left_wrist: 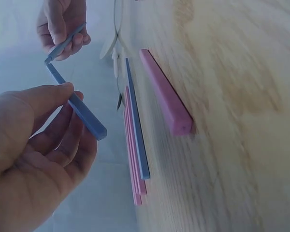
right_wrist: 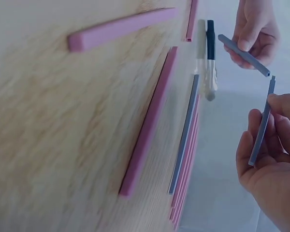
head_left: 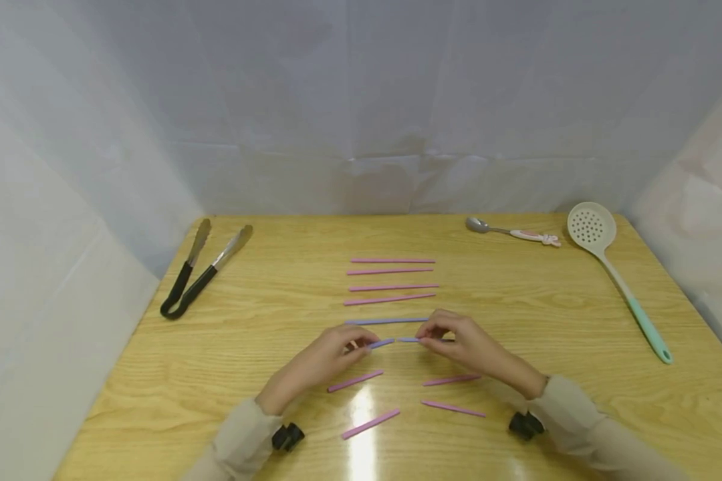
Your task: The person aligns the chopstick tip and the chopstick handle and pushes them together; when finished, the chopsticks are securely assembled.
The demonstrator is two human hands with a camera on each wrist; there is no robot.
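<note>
My left hand (head_left: 327, 354) pinches a blue chopstick half (left_wrist: 89, 116) between thumb and fingers, above the table. Opposite it, my right hand (head_left: 466, 342) pinches another blue chopstick half (right_wrist: 262, 128), which has a narrow stub at its inner end. The left piece shows a hole in its end in the right wrist view. Their ends face each other at an angle, with a small gap in the head view. Just beyond the hands lies a long blue chopstick (head_left: 388, 321), its right end near my right fingers.
Several long pink chopsticks (head_left: 393, 288) lie in rows farther back. Nearer are short pink halves, two at left (head_left: 371, 424) and two at right (head_left: 454, 408). Tongs (head_left: 195, 284) lie at far left; a spoon (head_left: 511, 232) and a slotted skimmer (head_left: 616, 277) at right.
</note>
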